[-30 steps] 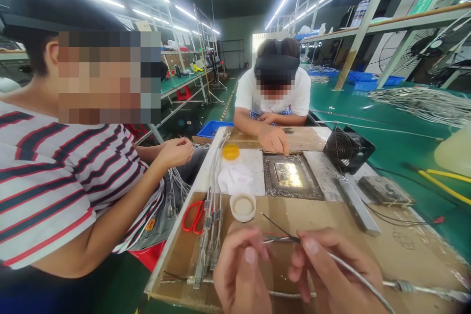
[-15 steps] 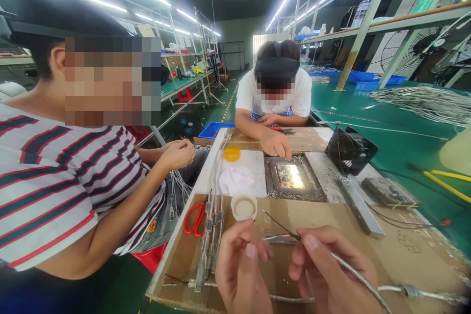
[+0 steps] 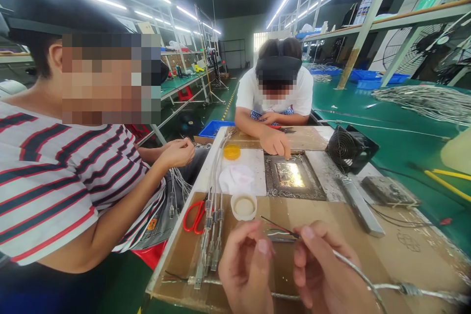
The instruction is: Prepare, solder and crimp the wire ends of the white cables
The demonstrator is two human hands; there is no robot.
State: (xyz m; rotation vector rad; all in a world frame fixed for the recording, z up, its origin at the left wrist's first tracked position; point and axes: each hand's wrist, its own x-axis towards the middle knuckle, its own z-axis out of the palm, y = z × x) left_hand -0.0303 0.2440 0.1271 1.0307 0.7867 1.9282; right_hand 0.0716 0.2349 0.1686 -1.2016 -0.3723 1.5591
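Before the cup (image 3: 241,216), your right hand (image 3: 327,260) is pinching cable (image 3: 353,266), red wire (image 3: 277,226) now flanking black wire (image 3: 292,232), suggesting sorting; left hand (image 3: 245,265), grip unclear.

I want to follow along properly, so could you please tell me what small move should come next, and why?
Perhaps the left hand should gently spread the thin wires: the right hand pinches the silvery cable near their base, and they extend toward the left hand, some lying close together.
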